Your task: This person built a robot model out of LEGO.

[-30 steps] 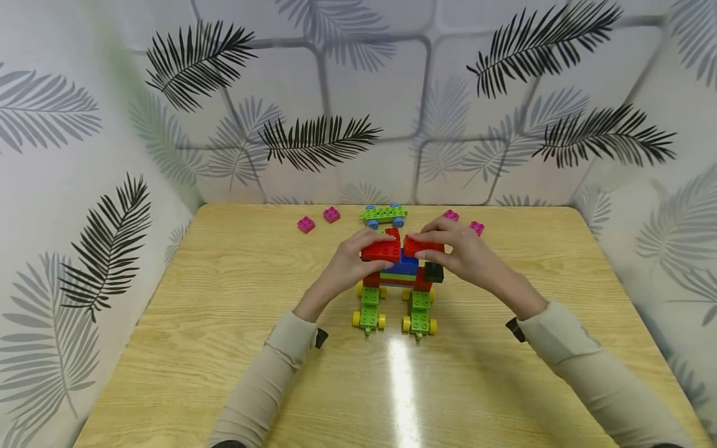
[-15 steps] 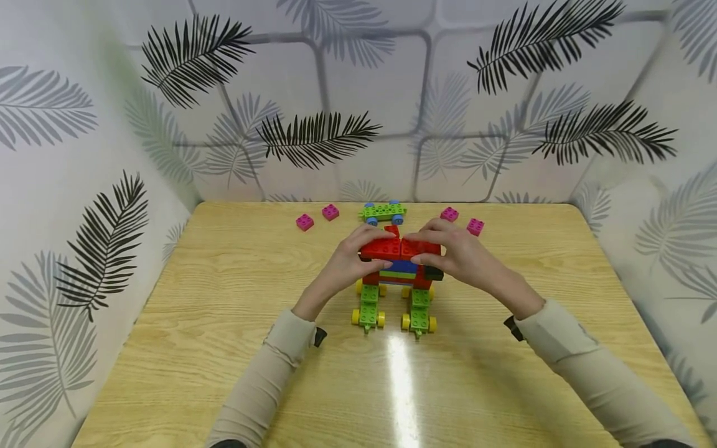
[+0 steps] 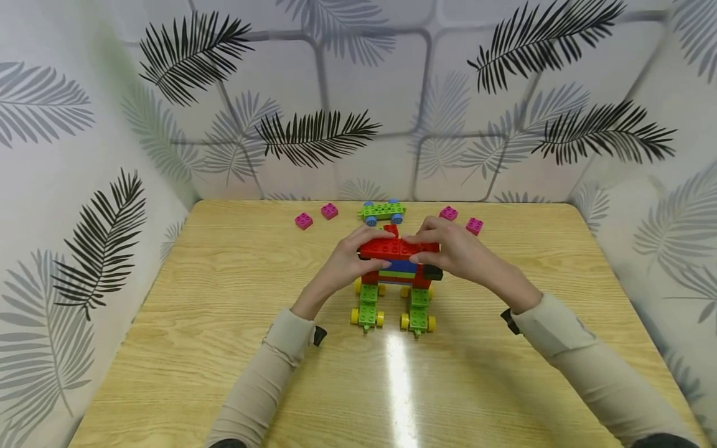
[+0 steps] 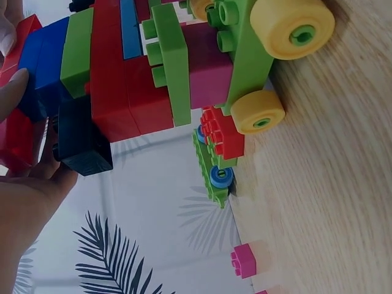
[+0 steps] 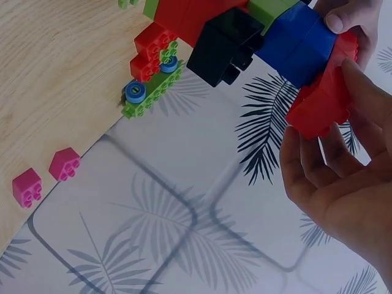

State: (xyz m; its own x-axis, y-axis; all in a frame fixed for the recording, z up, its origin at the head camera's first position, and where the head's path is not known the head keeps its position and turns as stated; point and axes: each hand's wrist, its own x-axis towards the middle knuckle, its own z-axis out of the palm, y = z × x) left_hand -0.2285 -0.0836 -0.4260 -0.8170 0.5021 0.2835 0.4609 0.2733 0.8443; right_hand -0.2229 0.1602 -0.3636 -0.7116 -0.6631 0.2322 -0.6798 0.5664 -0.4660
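My left hand [image 3: 343, 262] pinches a red brick [image 3: 376, 248] at the top left of a built toy-brick structure. On the top right, my right hand [image 3: 462, 252] pinches a second red brick [image 3: 410, 247], end to end with the first. Blue bricks [image 3: 400, 266] lie directly under them, then a green layer and red bricks. A black brick [image 5: 224, 46] juts from one end of the structure; another dark one is partly hidden at the other. The structure stands on green wheeled bases [image 3: 368, 305] with yellow wheels [image 4: 294, 27]. Fingers cover parts of both red bricks.
Behind the structure stands a green wheeled base [image 3: 382, 211] with blue wheels, and near it a small stack of red bricks [image 5: 150, 52]. Pink bricks [image 3: 304, 221] lie at the back left, with others [image 3: 474, 225] at the back right. A patterned wall backs the wooden table [image 3: 252, 280].
My right hand has brought its red brick slightly left and down, closing the gap to the left red brick. My left hand has stayed almost still on its brick.
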